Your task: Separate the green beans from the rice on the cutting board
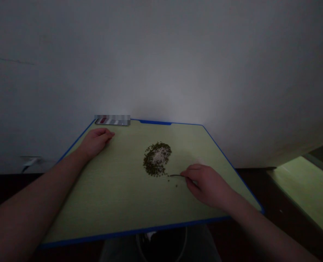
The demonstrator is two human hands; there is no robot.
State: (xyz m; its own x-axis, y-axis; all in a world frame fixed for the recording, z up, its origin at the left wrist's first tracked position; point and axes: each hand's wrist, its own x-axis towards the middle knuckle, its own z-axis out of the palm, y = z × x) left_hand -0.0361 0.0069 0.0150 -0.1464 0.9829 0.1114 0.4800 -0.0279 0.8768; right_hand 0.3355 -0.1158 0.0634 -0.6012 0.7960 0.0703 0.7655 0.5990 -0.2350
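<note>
On the light green tabletop (117, 200) lies a pile of small dark green beans (152, 169), with pale, rice-like grains (158, 155) heaped in its middle. My right hand (205, 183) is closed around a thin metal tool (174, 175), whose exact kind is too dim to tell. The tool's tip points left, beside the pile's lower right edge, where a few loose beans lie. My left hand (97, 142) rests on the far left of the table with its fingers curled in, and no object shows in it.
Behind my left hand, a phone (112, 120) lies at the table's back left corner. Blue edging (156, 122) runs round the tabletop, close to a pale wall (161, 65). Below the front edge stands a bin-like container (161, 247) between my legs. Another pale green surface (308, 185) is at the right.
</note>
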